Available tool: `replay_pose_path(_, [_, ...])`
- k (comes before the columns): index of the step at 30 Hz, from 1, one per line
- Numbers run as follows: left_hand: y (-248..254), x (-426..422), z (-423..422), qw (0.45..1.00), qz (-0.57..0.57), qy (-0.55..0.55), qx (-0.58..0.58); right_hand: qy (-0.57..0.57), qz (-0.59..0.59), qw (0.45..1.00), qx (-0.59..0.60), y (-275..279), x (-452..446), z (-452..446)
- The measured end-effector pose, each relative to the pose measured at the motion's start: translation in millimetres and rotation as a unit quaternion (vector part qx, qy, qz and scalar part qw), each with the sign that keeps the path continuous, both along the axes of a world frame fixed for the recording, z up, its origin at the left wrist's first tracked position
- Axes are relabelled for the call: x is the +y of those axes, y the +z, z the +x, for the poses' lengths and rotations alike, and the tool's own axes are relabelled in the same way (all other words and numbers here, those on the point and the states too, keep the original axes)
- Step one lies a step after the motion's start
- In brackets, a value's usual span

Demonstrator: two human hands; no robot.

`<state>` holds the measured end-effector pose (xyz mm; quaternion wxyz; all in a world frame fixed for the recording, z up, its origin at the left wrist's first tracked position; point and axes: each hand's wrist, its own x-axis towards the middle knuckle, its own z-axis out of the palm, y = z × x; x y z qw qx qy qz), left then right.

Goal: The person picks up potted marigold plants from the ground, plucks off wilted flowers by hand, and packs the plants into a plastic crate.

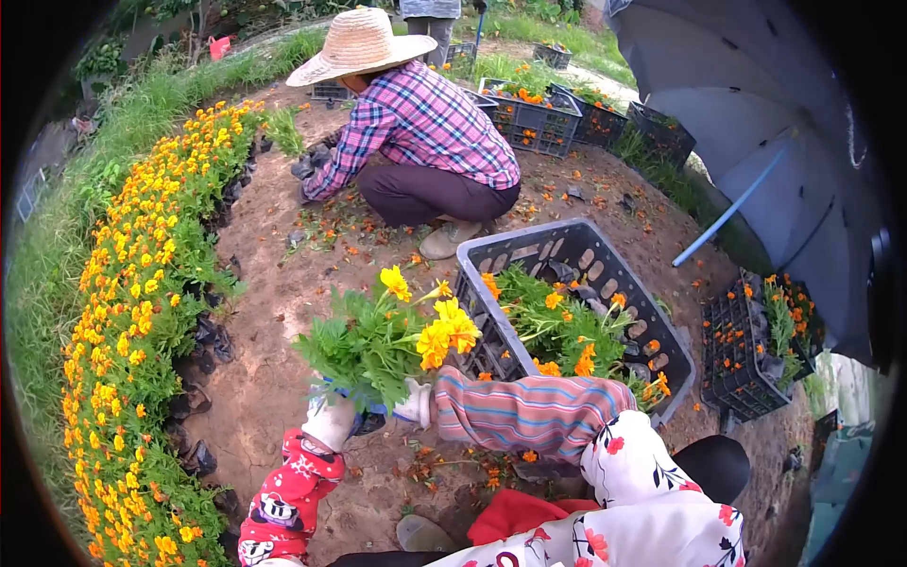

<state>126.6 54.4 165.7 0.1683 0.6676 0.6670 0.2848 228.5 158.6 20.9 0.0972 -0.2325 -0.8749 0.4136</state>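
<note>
White flowered cloth (pixel 652 520) looms closest, at 4 o'clock from the plant being held, and up from it runs a striped sleeve to the work itself! Both hands are gloved. Left hand (pixel 331 422), at 7 o'clock under the leaves, grasps the marigold (pixel 364 345) low down by its dark pot, as far as it shows; right hand (pixel 413 404), at 5 o'clock, meets the foliage, but its fingertips are hidden and I cannot tell whether they grip. Up comes the plant clear of the soil, yellow blooms leaning toward 3 o'clock!

Just beyond those blooms, also at 3 o'clock, sits a big crate (pixel 494 312), part full of marigolds. Over at 9 o'clock, a thick flower row (pixel 142 326) sweeps from 8 up to 11, dark bags (pixel 213 335) along its edge. That side looks well advanced, I'd judge, yet plenty remains: this crate's load, another crate (pixel 732 364) further out at 3, and more crates (pixel 534 123) at 1 o'clock. Between 12 and 1, a co-worker (pixel 430 132) squats under a straw hat (pixel 364 42). Big umbrella (pixel 756 123) at 2!
</note>
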Motion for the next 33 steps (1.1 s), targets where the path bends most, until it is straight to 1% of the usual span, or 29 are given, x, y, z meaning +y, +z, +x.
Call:
replay_pose_path(1, [23.0,-2.5,10.3,0.997,-0.006,-0.002,-0.073,-0.02,-0.052,0.993,0.105,9.8,1.1,13.5])
replay_pose_path(2, [53.4,-6.4,27.4,0.991,0.011,-0.019,-0.135,-0.009,-0.073,0.991,0.112,50.2,-4.3,32.1])
replay_pose_path(3, [77.6,-10.7,43.7,0.979,0.025,-0.032,-0.199,0.011,-0.083,0.992,0.095,125.8,-11.6,58.4])
replay_pose_path(4, [86.5,-13.1,50.7,0.963,0.036,-0.064,-0.258,0.024,-0.083,0.992,0.087,177.4,-11.2,83.7])
replay_pose_path(5, [89.6,-14.2,54.1,0.943,0.047,-0.09,-0.318,0.024,-0.07,0.994,0.081,213.9,-6.8,114.5])
replay_pose_path(7, [84.2,-19.2,52.8,0.962,0.058,-0.065,-0.259,-0.003,-0.031,0.998,0.051,273.7,4.8,184.9])
replay_pose_path(10, [54.1,-16.7,33.0,0.963,-0.018,-0.014,-0.269,-0.101,0.02,0.994,-0.024,328.4,10.6,289.1])
replay_pose_path(11, [36.6,-16.4,26.1,0.941,-0.044,-0.005,-0.335,-0.134,0.039,0.989,-0.056,340.4,10.0,322.2])
replay_pose_path(13, [12.9,-18.3,21.6,0.921,-0.075,-0.005,-0.381,-0.189,0.074,0.971,-0.128,352.6,10.3,377.8])
replay_pose_path(15, [14.5,-20.5,31.7,0.94,-0.107,-0.02,-0.323,-0.216,0.116,0.95,-0.192,348.8,8.8,423.2])
replay_pose_path(16, [19.7,-21.3,37.3,0.953,-0.123,-0.026,-0.277,-0.21,0.143,0.943,-0.216,339.5,7.9,441.2])
replay_pose_path(17, [22.8,-22.3,42.6,0.961,-0.13,-0.044,-0.239,-0.193,0.175,0.937,-0.233,322.3,6.7,456.6])
replay_pose_path(19, [31.4,-25.4,53.3,0.96,-0.165,-0.048,-0.222,-0.095,0.274,0.915,-0.282,281.8,5.2,480.3])
replay_pose_path(20, [29.7,-25.7,53.3,0.96,-0.166,-0.047,-0.22,-0.05,0.301,0.859,-0.411,274.4,-1.3,480.1])
replay_pose_path(21, [24.5,-27.4,52.2,0.959,-0.176,-0.05,-0.215,-0.029,0.325,0.865,-0.381,264.0,-5.0,485.9])
replay_pose_path(23, [14.7,-31.2,49.6,0.959,-0.185,-0.049,-0.207,-0.087,0.241,0.886,-0.386,253.6,1.2,492.3])
replay_pose_path(25, [5.2,-35.7,46.7,0.947,-0.218,-0.039,-0.232,-0.184,0.254,0.932,-0.182,256.7,-6.5,505.0])
replay_pose_path(26, [-0.9,-38.3,45.7,0.941,-0.226,-0.028,-0.251,-0.215,0.259,0.924,-0.179,253.8,-4.5,516.2])
replay_pose_path(27, [-0.9,-37.6,45.7,0.94,-0.24,-0.034,-0.24,-0.247,0.264,0.916,-0.177,251.2,-2.8,527.3])
replay_pose_path(29, [5.0,-33.5,50.9,0.947,-0.233,-0.036,-0.218,-0.314,0.271,0.894,-0.17,246.7,1.1,542.2])
replay_pose_path(30, [11.5,-28.9,55.1,0.949,-0.232,-0.04,-0.21,-0.291,0.283,0.898,-0.172,253.3,-2.7,547.7])
replay_pose_path(31, [19.9,-24.9,58.4,0.959,-0.218,-0.041,-0.175,-0.298,0.283,0.896,-0.165,251.5,-0.8,552.6])
replay_pose_path(32, [29.1,-19.3,62.3,0.968,-0.204,-0.043,-0.139,-0.39,0.152,0.907,-0.042,248.2,2.3,556.9])
replay_pose_path(33, [35.8,-12.7,65.0,0.97,-0.202,-0.046,-0.128,-0.418,0.115,0.901,0.014,240.1,7.6,562.5])
